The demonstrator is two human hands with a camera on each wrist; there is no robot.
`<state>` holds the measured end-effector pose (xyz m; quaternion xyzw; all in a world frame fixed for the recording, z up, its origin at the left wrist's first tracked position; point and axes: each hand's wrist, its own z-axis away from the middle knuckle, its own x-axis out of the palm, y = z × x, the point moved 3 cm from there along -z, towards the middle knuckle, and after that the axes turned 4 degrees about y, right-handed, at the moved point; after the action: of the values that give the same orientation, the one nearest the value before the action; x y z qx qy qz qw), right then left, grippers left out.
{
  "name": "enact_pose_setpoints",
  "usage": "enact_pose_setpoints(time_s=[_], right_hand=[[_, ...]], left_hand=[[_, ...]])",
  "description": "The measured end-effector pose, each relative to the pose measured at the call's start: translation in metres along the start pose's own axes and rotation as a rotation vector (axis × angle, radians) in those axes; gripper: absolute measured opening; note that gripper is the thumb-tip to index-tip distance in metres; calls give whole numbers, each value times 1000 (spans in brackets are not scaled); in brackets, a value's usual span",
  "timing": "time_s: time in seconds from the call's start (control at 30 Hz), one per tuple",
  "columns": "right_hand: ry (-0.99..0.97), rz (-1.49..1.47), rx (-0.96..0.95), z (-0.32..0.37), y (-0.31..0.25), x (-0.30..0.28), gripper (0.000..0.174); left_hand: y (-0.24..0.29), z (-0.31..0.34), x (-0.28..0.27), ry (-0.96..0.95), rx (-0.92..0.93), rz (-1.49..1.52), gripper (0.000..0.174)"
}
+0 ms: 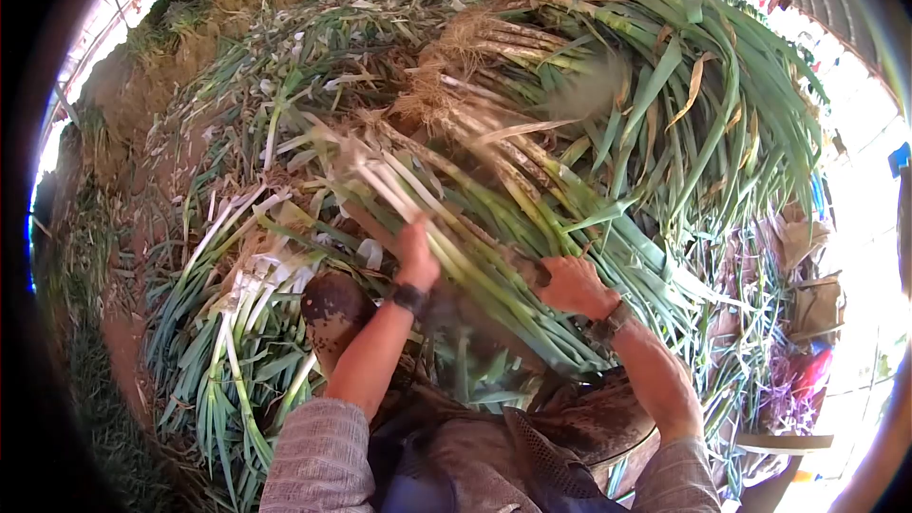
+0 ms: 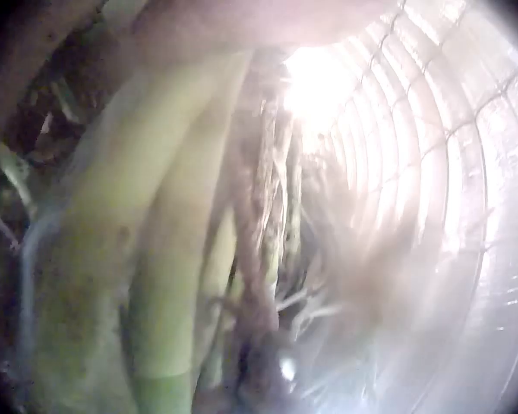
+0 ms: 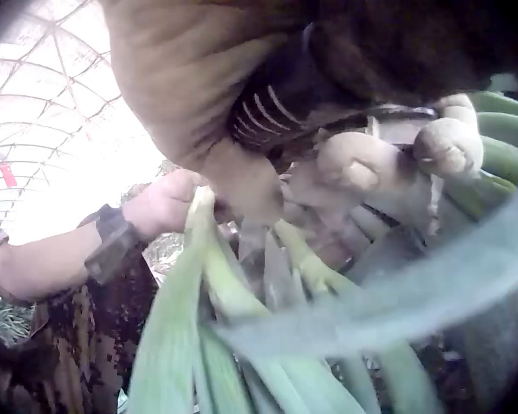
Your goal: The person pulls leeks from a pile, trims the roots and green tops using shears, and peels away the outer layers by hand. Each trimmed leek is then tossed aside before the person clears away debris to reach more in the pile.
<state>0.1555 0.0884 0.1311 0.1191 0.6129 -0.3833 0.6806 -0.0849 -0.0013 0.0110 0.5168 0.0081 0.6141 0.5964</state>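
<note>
The left hand [image 1: 415, 256] had its grip closed around the pale shanks of a bunch of long green stalks [image 1: 470, 275]. The bunch ran diagonally in front of the person's lap: white ends forward and to the left, green leaves back toward the right knee. The left wrist view showed these stems close up, light green and side by side.

The right hand [image 1: 577, 287] was positioned further along the same bunch, near the leaf section. Its fingers were curled around a dark, white-striped object [image 3: 276, 103], whose kind I could not tell; its thumb extended toward the stems. A wristband was fitted at each wrist: left wristband [image 1: 410, 300], right wristband [image 1: 609, 321].

Surrounding items were arranged as follows. A large heap of stalks [image 1: 665, 85] lay ahead and to the right, brown roots [image 1: 426, 100] pointing left and leaves to the right. A smaller pile [image 1: 204, 361], with white ends uppermost, lay beside the person's left leg. Loose leaf trimmings [image 1: 332, 47] covered the ground ahead. An arched roof [image 3: 56, 73] of ribbed construction extended overhead.
</note>
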Motion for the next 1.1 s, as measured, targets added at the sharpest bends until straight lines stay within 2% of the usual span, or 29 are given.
enact_pose_setpoints(time_s=[0.1,0.17,0.2,0.3,0.33,0.37,0.43,0.47,0.57,0.63,0.7,0.73,0.83,0.9,0.97,1.03,1.1], right_hand=[[2,-36,-3,-2,10,5,36],[7,-27,-7,-7,20,15,36],[15,-18,-8,-9,25,20,36],[49,-28,-45,-8,27,21,36],[49,-30,-42,-8,25,20,36],[42,-36,-32,-7,25,19,35],[35,-38,-22,-7,25,18,34],[24,-46,-18,-8,26,18,34],[48,-75,-12,-10,23,11,35],[93,-104,-12,-14,23,9,35],[288,-206,-40,-19,29,7,26],[387,-231,-162,-18,29,3,25],[442,-197,-210,-8,13,-17,27],[443,-218,-192,-3,8,-25,26],[312,-237,-92,3,4,-33,26],[363,-218,-130,10,7,-35,26],[403,-201,-174,16,8,-36,27]], left_hand=[[27,-34,3,170,80,26,16],[30,-60,2,66,65,11,17],[32,-68,2,141,134,-68,20],[38,-89,-2,187,138,-218,22],[39,-99,-3,295,101,-251,31],[39,-104,-8,293,98,-255,31],[41,-106,-9,201,118,-392,50],[44,-104,-6,199,118,-390,50],[51,-86,5,184,27,-373,49],[49,-64,21,-53,-27,-231,44],[39,-46,30,-197,-86,-195,35],[32,-28,37,-262,-69,-171,32],[11,6,53,-467,-62,-161,25],[2,18,57,-505,-92,-149,26],[-3,22,56,-527,-112,-89,24],[-2,21,53,-512,-124,-16,22],[-3,22,47,-457,-387,75,23]])
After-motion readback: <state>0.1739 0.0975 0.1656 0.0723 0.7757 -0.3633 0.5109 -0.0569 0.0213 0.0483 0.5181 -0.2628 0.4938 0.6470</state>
